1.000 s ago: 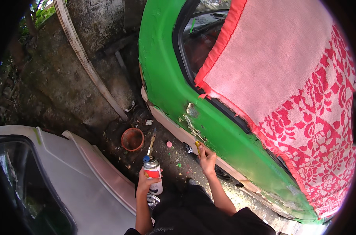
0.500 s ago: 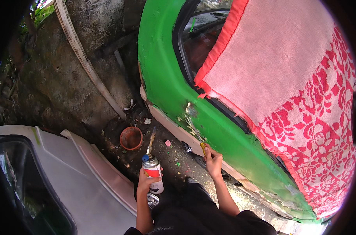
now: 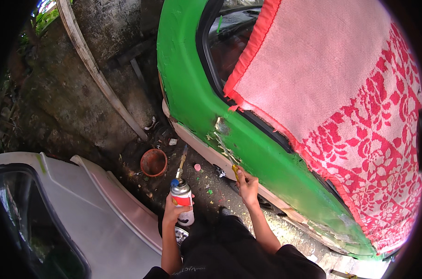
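My left hand (image 3: pixel 173 211) is closed around a blow torch (image 3: pixel 183 201), a white and red gas can with a blue knob and a brass nozzle pointing away from me. No flame can be made out. In my right hand (image 3: pixel 248 187) is a yellow-handled tool (image 3: pixel 235 173) with a narrow metal end; it could be a scraper or a screwdriver. Its tip meets the green car body panel (image 3: pixel 252 156) beside a patch of peeled, lifted paint (image 3: pixel 224 145). Above that, a bare greyish spot (image 3: pixel 221 125) shows dark marks around it.
A pink and red patterned towel (image 3: pixel 322 83) drapes over the green car's window. Close on my left stands a grey-white car body (image 3: pixel 99 209). A terracotta pot (image 3: pixel 153 162), a pink cap (image 3: pixel 197 167) and paint flakes lie on the ground. A long curved strip (image 3: pixel 92 63) leans on the wall.
My view has shifted slightly, so the cars sit a little differently in it. The yellow-handled tool has moved slightly along the lower end of the peeled patch. Both hands keep their holds.
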Demonstrator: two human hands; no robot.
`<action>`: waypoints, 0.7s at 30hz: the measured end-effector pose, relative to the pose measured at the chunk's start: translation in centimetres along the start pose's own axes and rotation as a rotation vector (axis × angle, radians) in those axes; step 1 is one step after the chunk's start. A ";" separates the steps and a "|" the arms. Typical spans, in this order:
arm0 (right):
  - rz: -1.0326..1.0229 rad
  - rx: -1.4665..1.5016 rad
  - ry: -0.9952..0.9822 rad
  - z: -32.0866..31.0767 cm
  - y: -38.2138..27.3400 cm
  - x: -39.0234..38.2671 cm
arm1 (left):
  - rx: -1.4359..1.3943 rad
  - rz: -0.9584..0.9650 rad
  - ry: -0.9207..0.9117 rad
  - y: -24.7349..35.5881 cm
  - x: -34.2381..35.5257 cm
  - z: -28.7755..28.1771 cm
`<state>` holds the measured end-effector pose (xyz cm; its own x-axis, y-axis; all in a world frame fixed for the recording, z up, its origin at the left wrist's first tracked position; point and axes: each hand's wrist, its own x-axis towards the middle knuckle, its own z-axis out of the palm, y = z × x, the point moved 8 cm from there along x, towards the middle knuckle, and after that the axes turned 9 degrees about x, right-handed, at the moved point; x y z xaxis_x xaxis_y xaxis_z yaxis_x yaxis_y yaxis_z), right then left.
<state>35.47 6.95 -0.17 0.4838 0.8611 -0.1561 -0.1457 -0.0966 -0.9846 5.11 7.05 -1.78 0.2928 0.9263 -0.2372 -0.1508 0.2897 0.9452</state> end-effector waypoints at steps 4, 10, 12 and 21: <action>-0.011 -0.024 -0.046 0.9 -1.2 0.7 | 0.015 0.047 -0.002 0.9 0.1 0.5; -0.105 -0.140 -0.057 0.6 -2.8 -1.1 | 0.007 0.003 0.023 0.2 -1.3 0.7; -0.109 -0.176 -0.086 0.1 -3.6 -1.0 | 0.003 -0.001 0.008 0.1 -1.6 0.9; -0.181 -0.203 -0.014 0.2 -4.3 -1.2 | -0.032 -0.051 -0.117 -0.1 0.1 3.5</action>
<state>35.29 6.42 4.28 0.4744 0.8800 0.0239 0.1186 -0.0370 -0.9923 8.43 6.26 -1.15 0.4089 0.8763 -0.2548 -0.1626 0.3448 0.9245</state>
